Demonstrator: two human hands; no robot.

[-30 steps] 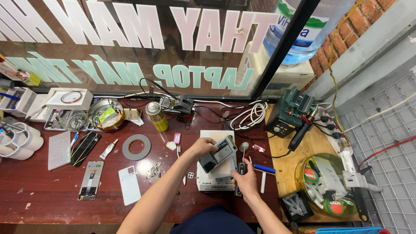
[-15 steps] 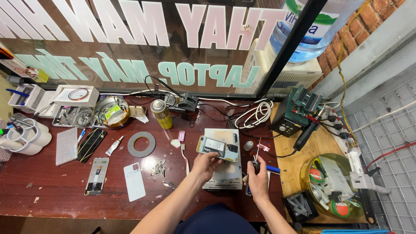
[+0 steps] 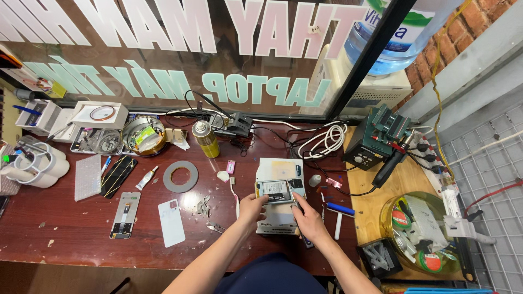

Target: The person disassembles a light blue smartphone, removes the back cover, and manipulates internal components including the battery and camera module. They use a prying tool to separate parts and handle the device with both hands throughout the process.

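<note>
An opened phone [image 3: 277, 190] with its insides showing lies flat on a pale rectangular work pad [image 3: 279, 169] on the red-brown desk [image 3: 65, 228]. My left hand [image 3: 252, 208] grips the phone's left lower edge. My right hand [image 3: 306, 216] rests at the phone's right lower corner, its fingers closed against it; any tool in them is hidden. Both forearms reach in from the bottom of the view.
Left of the pad lie a white back cover [image 3: 172, 222], a phone frame [image 3: 125, 215], a grey ring [image 3: 180, 176], a glue tube [image 3: 146, 178] and a spray can [image 3: 206, 138]. A green soldering station [image 3: 377, 136] and a glass bowl of tapes [image 3: 422, 234] stand right. Cables run along the window.
The phone was tilted up in my left hand; now it lies flat on the pad. My right hand moved in from the right to the phone's corner.
</note>
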